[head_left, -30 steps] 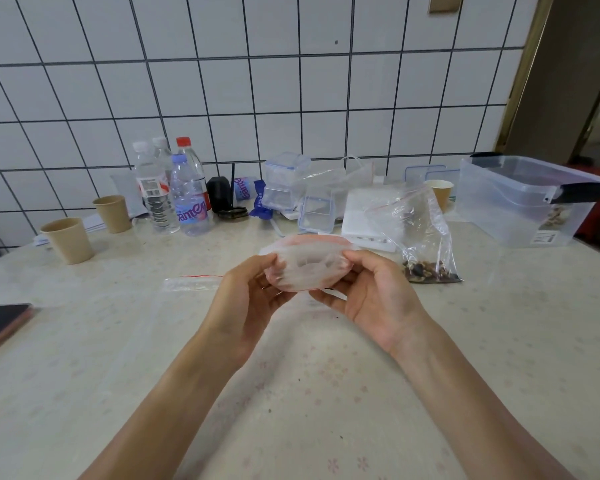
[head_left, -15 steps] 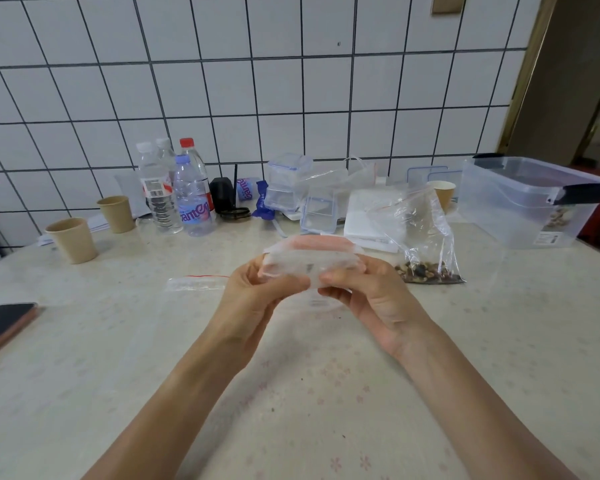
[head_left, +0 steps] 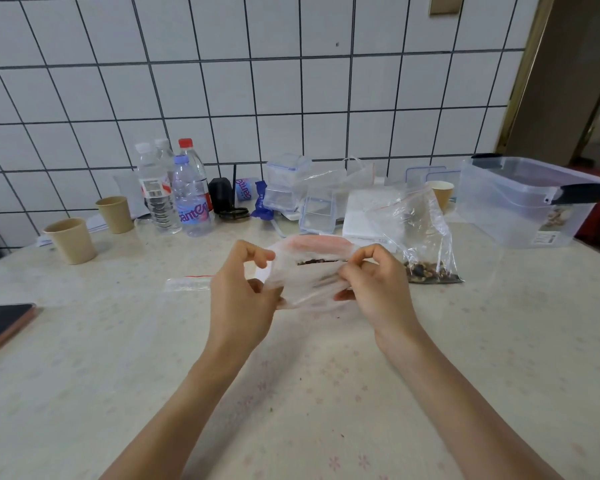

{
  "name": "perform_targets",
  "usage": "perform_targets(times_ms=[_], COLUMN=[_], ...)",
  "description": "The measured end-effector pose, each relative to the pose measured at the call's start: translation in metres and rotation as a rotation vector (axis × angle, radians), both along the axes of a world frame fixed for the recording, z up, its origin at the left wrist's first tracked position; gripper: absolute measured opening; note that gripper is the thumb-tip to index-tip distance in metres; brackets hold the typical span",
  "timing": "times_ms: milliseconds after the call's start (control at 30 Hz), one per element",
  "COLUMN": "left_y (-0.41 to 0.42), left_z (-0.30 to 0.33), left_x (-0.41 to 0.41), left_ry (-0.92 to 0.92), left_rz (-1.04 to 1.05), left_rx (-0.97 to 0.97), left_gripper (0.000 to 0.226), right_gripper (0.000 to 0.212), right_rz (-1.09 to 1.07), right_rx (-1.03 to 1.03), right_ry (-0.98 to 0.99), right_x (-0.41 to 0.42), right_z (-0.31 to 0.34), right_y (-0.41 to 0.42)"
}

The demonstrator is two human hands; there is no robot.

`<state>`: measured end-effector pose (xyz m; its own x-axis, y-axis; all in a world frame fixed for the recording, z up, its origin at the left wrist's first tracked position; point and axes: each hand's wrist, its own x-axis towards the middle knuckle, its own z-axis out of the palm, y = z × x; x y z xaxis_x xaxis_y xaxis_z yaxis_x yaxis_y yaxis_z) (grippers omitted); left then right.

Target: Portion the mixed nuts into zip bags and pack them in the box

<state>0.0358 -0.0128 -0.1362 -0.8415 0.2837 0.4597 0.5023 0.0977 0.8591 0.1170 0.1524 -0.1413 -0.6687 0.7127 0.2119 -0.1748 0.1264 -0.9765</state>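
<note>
Both my hands, left (head_left: pixel 243 289) and right (head_left: pixel 374 289), pinch the bag (head_left: pixel 309 271) mouth; pulling unevenly could spill nuts (head_left: pixel 317 261) toward six o'clock.

Bright even light, soft faint shadows, wide-angle bend at edges, hands w/ slight motion blur

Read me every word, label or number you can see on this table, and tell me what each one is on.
"amen", partly readable pink letters: blue label of the clear blue-capped plastic bottle.
Similar pink letters, too blurred to read: small blue-labelled object behind it.
Red-and-white label of the clear white-capped bottle: unreadable.
Sticker on the clear plastic storage box: too small to read.
</note>
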Motion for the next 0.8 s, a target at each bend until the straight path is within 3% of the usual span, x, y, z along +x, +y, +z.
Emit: perform_targets(times_ms=[233,400,467,600,800], left_y=[-0.002,0.002,0.002,0.002,0.002], left_z=[0.001,-0.006,-0.007,-0.008,-0.014], left_x=[0.010,0.009,0.008,0.007,0.006], left_ry=[0.325,0.340,0.334,0.379,0.286], left_rz=[-0.257,-0.174,-0.102,-0.021,-0.040], left_rx=[-0.283,-0.321,-0.340,-0.394,-0.759], left_gripper=[0.040,0.056,0.054,0.029,0.069], right_gripper=[0.027,0.058,0.055,0.038,0.030], right_rz=[-0.066,0.066,0.116,0.186,0.222], right_rx=[0.260,0.497,0.671,0.904,1.054], right_ry=[0.001,0.033,-0.014,-0.192,-0.481], right_x=[0.005,0.008,0.009,0.009,0.013], right_z=[-0.001,0.004,0.004,-0.001,-0.002], right_y=[0.016,0.005,-0.001,-0.010,-0.001])
